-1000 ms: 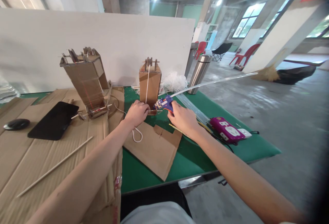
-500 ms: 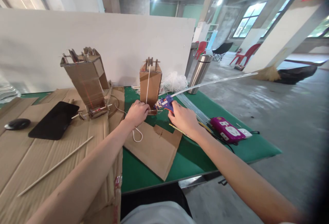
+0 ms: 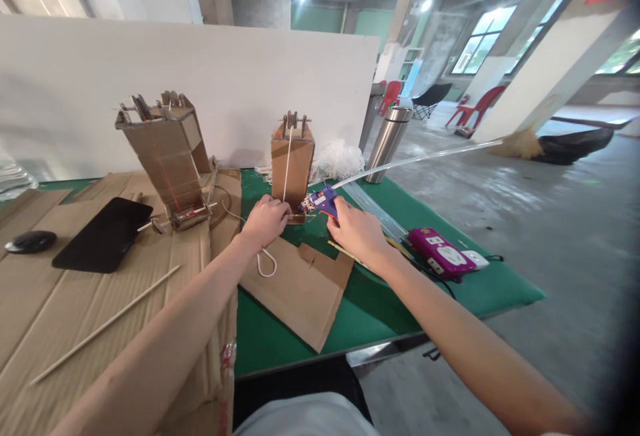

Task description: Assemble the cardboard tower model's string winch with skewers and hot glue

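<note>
My right hand [image 3: 361,231] is wrapped round the handle of a blue hot glue gun [image 3: 327,200]; a long clear glue stick [image 3: 425,163] sticks out of its back. The gun's nozzle end, covered in bits of glue, points at the foot of a small cardboard tower [image 3: 291,166]. At the tower's lower left, my left hand [image 3: 267,221] has its fingers closed on a white string [image 3: 287,169]. That string comes down taut from the wheel on top, and a slack loop hangs out below the hand. The fingertips are partly hidden.
A larger cardboard tower [image 3: 167,156] stands at left, near a black tablet [image 3: 103,235], a mouse [image 3: 31,242] and a wooden stick [image 3: 105,324]. A cut cardboard piece [image 3: 300,289] lies in front. At right are a steel flask [image 3: 390,139] and a purple power strip [image 3: 440,253].
</note>
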### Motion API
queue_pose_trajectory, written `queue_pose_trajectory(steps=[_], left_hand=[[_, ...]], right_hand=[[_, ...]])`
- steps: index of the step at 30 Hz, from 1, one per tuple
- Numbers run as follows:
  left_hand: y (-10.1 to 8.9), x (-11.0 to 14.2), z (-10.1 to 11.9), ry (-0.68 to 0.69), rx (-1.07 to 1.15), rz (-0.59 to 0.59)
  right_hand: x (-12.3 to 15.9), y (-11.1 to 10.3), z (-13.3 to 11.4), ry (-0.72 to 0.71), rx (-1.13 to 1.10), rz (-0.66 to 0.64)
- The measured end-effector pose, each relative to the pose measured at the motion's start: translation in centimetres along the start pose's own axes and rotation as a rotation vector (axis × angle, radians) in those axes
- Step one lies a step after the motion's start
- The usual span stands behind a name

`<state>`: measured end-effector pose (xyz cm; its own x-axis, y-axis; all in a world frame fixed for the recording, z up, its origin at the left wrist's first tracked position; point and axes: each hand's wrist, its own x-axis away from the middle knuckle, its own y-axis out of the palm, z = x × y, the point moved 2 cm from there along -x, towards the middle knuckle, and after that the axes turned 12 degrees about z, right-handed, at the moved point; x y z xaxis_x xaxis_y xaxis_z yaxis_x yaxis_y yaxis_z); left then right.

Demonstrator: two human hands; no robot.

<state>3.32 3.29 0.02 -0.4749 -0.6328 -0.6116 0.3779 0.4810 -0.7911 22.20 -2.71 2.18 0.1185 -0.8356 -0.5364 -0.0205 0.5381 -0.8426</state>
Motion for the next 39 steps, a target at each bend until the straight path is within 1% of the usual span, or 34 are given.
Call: queue_pose_trajectory(steps=[5, 13, 19, 24, 30, 36, 39], left_hand=[[-0.22, 0.00, 0.17, -0.006, -0.003, 0.003], [-0.31, -0.05, 0.25, -0.001, -0.012, -0.025], [-0.50, 0.08, 0.34, -0.099, -0.023, -0.007], [-0.69, 0.11, 0.54, -0.125, -0.017, -0.017], [-0.53, 0.05, 0.48, -0.122, 0.001, -0.019], [-0.63, 0.03, 0.59, -0.125, -0.001, -0.028], [-0.63, 0.03, 0.59, -0.122, 0.002, -0.029]], right_hand=[[-0.01, -0.08, -0.04, 0.003, 0.006, 0.001], [-0.06, -0.13, -0.04, 0.006, 0.000, -0.013], [-0.05, -0.07, -0.01, 0.007, -0.008, -0.014], [-0.05, -0.07, 0.01, 0.011, -0.011, -0.013], [-0.09, -0.25, -0.04, 0.035, -0.015, -0.034], [-0.05, -0.16, 0.03, 0.022, -0.015, 0.000], [-0.06, -0.14, 0.06, 0.027, -0.016, -0.003]])
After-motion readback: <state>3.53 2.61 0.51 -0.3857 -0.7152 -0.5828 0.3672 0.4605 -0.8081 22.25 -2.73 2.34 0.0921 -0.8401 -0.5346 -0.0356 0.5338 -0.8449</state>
